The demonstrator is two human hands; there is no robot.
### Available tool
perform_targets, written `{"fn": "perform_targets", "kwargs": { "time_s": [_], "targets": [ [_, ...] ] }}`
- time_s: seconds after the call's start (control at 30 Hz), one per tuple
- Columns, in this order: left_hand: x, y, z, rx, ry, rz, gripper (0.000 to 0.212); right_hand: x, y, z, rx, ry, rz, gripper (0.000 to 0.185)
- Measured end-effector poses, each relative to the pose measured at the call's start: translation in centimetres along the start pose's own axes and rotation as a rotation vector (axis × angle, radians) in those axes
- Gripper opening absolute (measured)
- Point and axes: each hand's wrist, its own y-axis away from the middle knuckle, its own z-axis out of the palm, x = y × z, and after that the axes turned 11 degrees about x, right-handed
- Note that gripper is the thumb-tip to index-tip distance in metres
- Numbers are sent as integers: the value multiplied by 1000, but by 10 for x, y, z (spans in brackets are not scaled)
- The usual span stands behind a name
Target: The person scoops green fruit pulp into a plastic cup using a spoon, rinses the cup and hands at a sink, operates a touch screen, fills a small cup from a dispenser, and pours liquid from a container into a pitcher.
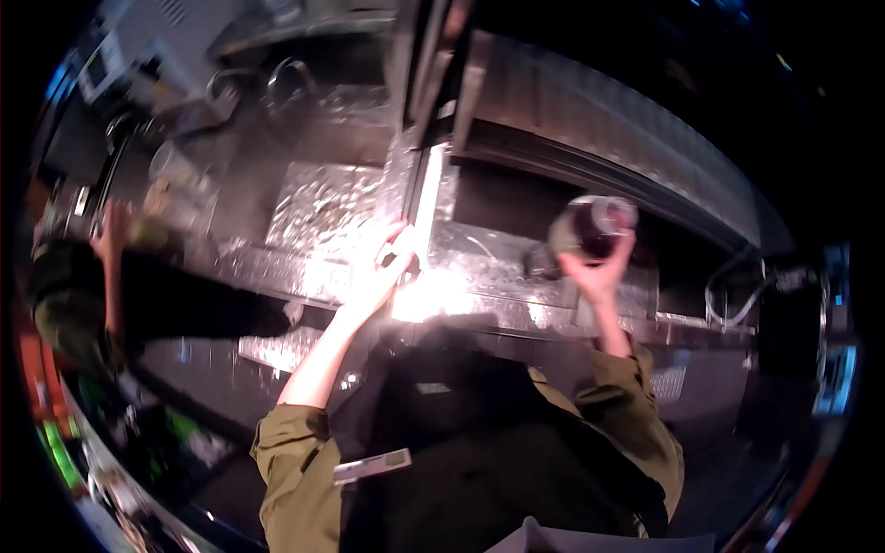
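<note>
My right hand (600,273) is closed around a rounded clear container (594,225) with dark red contents, raised above the steel counter on the right. Motion blurs the container, so its exact kind cannot be told. Near the middle, my left hand (387,259) has its fingers curled at the counter, beside the brightly lit strip. Something small and dark shows between its thumb and fingers, but glare hides what it is. Wet-looking stainless steel counter (263,266) runs below both hands.
A co-worker's hand (114,228) is at the far left, near a metal vessel and a clear plastic cup (169,162). Curved faucets (290,79) stand at the upper left. A steel shelf (594,104) crosses the upper right. A looped hose or cable (719,311) hangs at the right.
</note>
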Motion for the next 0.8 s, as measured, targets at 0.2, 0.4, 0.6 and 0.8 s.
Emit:
{"fn": "perform_targets", "kwargs": {
  "time_s": [0.2, 0.4, 0.6, 0.8],
  "targets": [
    [106, -62, 13, -240, 185, 314, 37, -64, 48, 83, -286, -522, 266, 96],
    [85, -50, -54, -243, -7, 442, 37, -103, 64, 132, -500, -494, 20, 93],
    [68, 1, -114, -55, 191, 277, 25, -146, 74, 164, -887, -732, -56, 90],
    [94, 63, -192, 191, -78, 52, 33, -214, 109, 211, -1506, -1000, -42, 85]
  ]
}}
